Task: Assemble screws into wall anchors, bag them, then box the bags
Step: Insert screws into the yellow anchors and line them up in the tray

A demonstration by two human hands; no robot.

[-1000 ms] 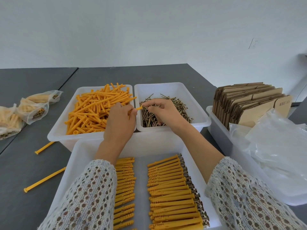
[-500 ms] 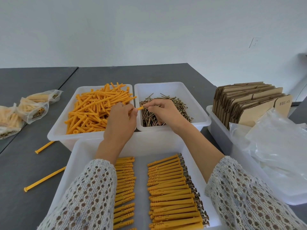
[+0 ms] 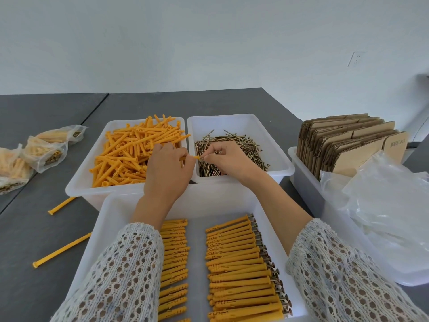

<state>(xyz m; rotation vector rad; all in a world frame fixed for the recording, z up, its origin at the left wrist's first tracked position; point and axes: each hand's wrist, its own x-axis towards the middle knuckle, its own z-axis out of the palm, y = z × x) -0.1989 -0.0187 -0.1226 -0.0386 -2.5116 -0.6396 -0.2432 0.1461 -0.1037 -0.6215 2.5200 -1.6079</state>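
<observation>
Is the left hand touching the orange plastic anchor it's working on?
Touching. The head view shows the left hand gripping the orange plastic anchor, whose tip pokes from its fingers.

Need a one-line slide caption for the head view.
Left hand holds an orange anchor; right hand feeds in a screw.

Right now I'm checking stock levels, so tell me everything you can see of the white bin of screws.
The white translucent plastic bin of screws is rectangular with rounded corners and a rolled rim. It sits upright on the grey table, side by side with the bin of orange anchors. A tangled pile of brass-coloured screws covers the near part of its floor, well below the rim. The right hand reaches into it.
</observation>
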